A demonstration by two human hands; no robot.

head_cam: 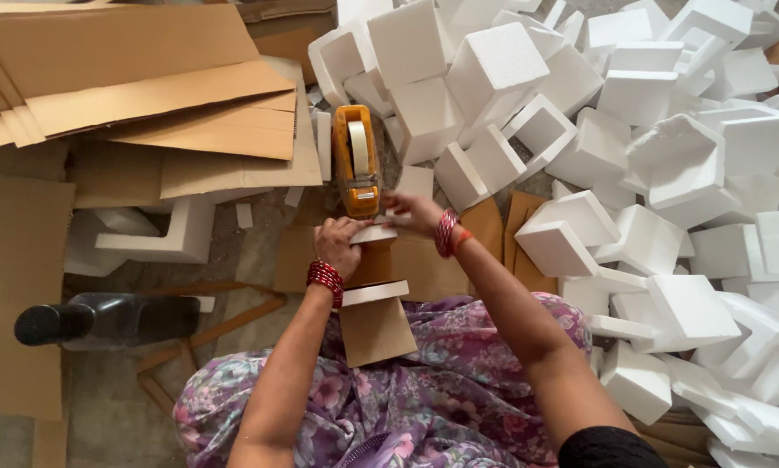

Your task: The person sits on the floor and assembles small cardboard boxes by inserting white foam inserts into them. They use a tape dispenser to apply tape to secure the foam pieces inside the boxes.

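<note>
My left hand (337, 245) clamps the box (374, 299) and its foam (374, 234), right fingers (404, 208) pinching that foam by the dispenser (356, 160); best keep edges flush.

Your left hand (337, 245): stack of red bangles (325, 279) at wrist. Your right hand (412, 212): red bangles plus orange band. Arms bare to black short sleeve (610, 448), right side. Purple floral garment (424, 399) covers your lap.
</note>
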